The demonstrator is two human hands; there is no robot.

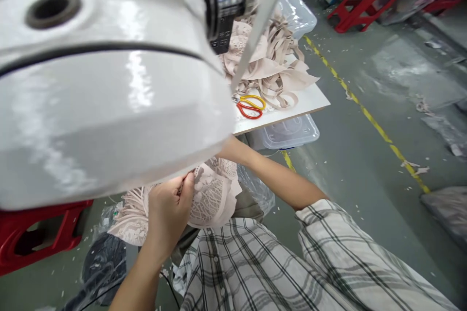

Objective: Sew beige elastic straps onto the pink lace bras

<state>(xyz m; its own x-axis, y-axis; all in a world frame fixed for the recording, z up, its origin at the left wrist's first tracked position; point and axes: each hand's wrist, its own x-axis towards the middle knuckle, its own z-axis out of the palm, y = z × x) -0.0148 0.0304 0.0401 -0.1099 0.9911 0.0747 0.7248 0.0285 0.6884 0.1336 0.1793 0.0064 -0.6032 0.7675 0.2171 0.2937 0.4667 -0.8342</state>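
Pale pink lace fabric [213, 197] hangs over my lap, below the big white head of a sewing machine [109, 107]. My left hand [168, 204] is closed on the lace near its upper edge, thumb pressed against the fingers. My right hand [226, 148] reaches under the machine head; only the wrist and a bit of the hand show, and its fingers are hidden. More gathered lace [133, 216] spreads to the left of my left hand.
Scissors [251, 107] with red and yellow handles lie on the white tabletop [306, 102], beside a heap of beige fabric pieces and straps [273, 63]. Clear plastic bins [292, 131] stand under and behind it. Red stools [47, 233] are at left and far right.
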